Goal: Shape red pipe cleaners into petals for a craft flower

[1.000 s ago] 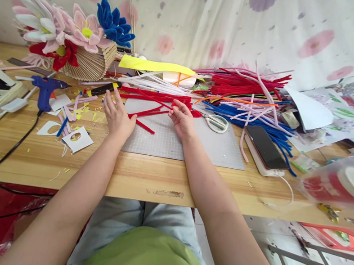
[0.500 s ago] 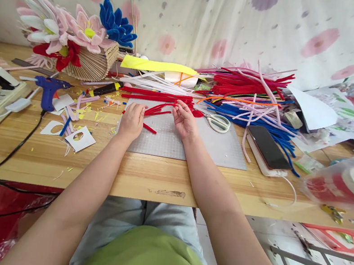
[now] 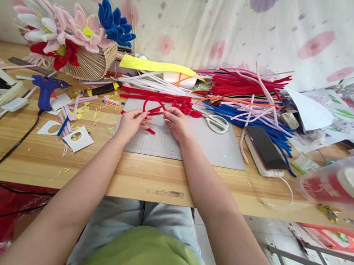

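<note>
A red pipe cleaner point(image 3: 154, 99) arches in a loop between my two hands, above the grey cutting mat point(image 3: 210, 150). One end is pinched in the fingers of my left hand point(image 3: 133, 124). My right hand point(image 3: 176, 123) grips the other end between thumb and forefinger. Other red pieces lie on the mat under and between the hands, partly hidden by the fingers. Just beyond my right hand are curled red petal shapes point(image 3: 183, 106), and scissors point(image 3: 215, 123) with pale handles lie to their right.
A blue glue gun point(image 3: 45, 91) and cut white cards point(image 3: 81, 139) lie left. Pipe cleaner bundles point(image 3: 243, 87) and fuzzy flowers point(image 3: 87, 32) are at the back. A phone point(image 3: 265, 148) and a bagged cup point(image 3: 353, 184) stand right.
The red pipe cleaner is now bent into a raised loop. My right hand has moved left and down, closer to my left hand, uncovering the curled red shapes behind it.
</note>
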